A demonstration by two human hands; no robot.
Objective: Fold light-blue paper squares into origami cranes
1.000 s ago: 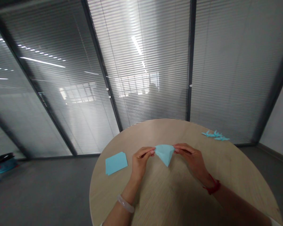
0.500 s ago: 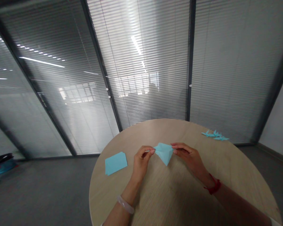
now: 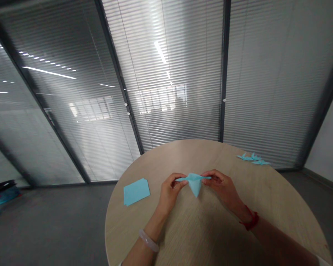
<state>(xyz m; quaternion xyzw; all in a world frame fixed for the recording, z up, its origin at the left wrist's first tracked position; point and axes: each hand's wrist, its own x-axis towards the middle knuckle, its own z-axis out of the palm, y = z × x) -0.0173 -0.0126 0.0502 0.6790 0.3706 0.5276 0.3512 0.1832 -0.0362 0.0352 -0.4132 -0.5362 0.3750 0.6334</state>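
Blue paper [image 3: 194,186]: partly folded, its downward point unflattened; over the table [image 3: 172,231].
Folded pieces [image 3: 254,159]: seemingly complete, at the far right.
Flat sheets [image 3: 137,192]: apparently unfolded, beside the left arm.
Left hand [image 3: 168,192]: fingers pinching the paper's left side.
Right hand [image 3: 223,187]: fingers pinching its right side.

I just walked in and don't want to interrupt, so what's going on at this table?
A person at a round wooden table is holding a piece of folded blue paper out in front, the left hand pinching one side and the right hand the other. Between the hands, the paper narrows to a point. A stack of blue sheets lies to the left, and some small folded blue shapes sit together near the table's far right edge.
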